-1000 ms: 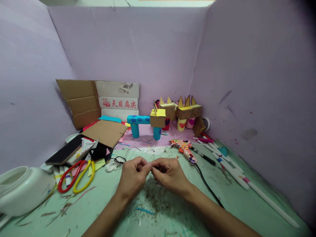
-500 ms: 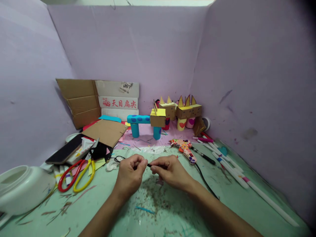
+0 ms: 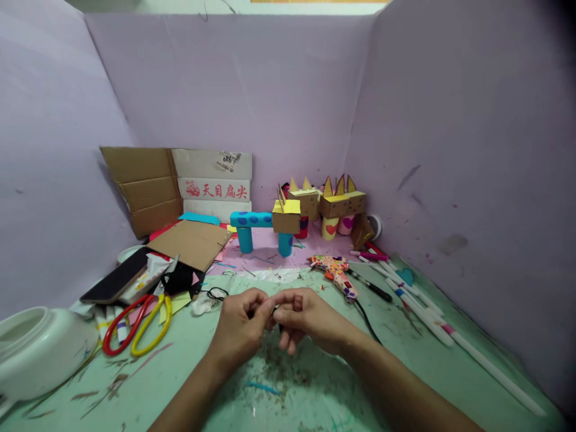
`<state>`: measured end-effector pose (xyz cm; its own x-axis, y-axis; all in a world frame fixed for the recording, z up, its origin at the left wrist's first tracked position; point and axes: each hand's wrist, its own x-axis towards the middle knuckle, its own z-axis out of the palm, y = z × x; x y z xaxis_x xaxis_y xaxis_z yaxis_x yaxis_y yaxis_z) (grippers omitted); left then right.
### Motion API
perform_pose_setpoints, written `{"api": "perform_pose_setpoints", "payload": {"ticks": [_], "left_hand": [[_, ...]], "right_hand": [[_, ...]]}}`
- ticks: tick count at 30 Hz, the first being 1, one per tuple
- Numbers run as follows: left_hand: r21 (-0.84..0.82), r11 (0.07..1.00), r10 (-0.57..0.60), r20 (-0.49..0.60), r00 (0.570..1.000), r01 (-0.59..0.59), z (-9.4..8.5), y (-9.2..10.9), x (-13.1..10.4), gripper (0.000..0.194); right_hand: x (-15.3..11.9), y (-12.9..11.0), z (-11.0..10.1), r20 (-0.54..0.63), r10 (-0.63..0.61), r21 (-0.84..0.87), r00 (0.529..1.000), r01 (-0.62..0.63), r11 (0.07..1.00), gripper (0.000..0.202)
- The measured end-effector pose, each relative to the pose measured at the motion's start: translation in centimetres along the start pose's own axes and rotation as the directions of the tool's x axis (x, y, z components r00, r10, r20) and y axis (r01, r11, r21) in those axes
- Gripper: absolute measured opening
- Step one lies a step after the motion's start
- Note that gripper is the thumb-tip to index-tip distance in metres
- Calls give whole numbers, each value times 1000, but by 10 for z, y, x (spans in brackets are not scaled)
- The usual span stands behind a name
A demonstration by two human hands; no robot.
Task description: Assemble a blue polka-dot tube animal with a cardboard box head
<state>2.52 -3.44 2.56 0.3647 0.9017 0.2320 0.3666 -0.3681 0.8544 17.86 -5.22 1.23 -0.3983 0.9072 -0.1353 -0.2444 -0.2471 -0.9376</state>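
Observation:
My left hand (image 3: 240, 327) and my right hand (image 3: 310, 318) meet above the middle of the green table, fingertips touching. Both are closed in a pinch on a small thin black strip (image 3: 276, 311), mostly hidden by the fingers. Just left of my left hand lies a loop of black cord (image 3: 216, 293); whether it joins the strip I cannot tell. Beyond my hands stands a blue spotted animal figure (image 3: 252, 219) made of tubes, with a cardboard box head (image 3: 287, 223). Right of my right hand lies a flower-patterned glue gun (image 3: 341, 279).
On the left are red-and-yellow-handled scissors (image 3: 153, 324), a phone (image 3: 114, 279), a white pot (image 3: 42, 354) and a cardboard sheet (image 3: 191, 243). White-barrelled markers (image 3: 423, 318) line the right side. More box-headed figures (image 3: 342, 205) stand behind. A blue strip (image 3: 264, 389) lies in front among scraps.
My hands have drawn together, closing the gap where the black strip showed. The lower fingers of my right hand have come down into view below it.

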Motion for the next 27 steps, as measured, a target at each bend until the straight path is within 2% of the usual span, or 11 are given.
{"api": "perform_pose_setpoints", "payload": {"ticks": [4, 10, 15, 19, 23, 27], "left_hand": [[-5, 1000, 15, -41, 999, -15, 1, -1, 1, 28], [-26, 1000, 7, -55, 998, -8, 5, -6, 1, 28], [23, 999, 31, -19, 999, -30, 5, -15, 5, 32], [70, 997, 39, 1, 999, -39, -1, -14, 7, 32], [247, 959, 139, 30, 990, -142, -9, -10, 3, 18], [360, 873, 321, 83, 944, -328, -12, -10, -2, 19]], "right_hand": [[4, 4, 0, -111, -9, -2, 994, 9, 1000, 40], [8, 8, 3, -167, -51, 10, 985, 53, 999, 37], [10, 4, 8, -278, -76, -59, 958, 62, 996, 29], [12, 0, 4, -356, -130, -103, 926, 99, 990, 26], [15, 1, 0, -379, -158, -195, 912, 88, 977, 24], [15, 8, 1, -345, -141, -266, 928, 48, 963, 15]]}}
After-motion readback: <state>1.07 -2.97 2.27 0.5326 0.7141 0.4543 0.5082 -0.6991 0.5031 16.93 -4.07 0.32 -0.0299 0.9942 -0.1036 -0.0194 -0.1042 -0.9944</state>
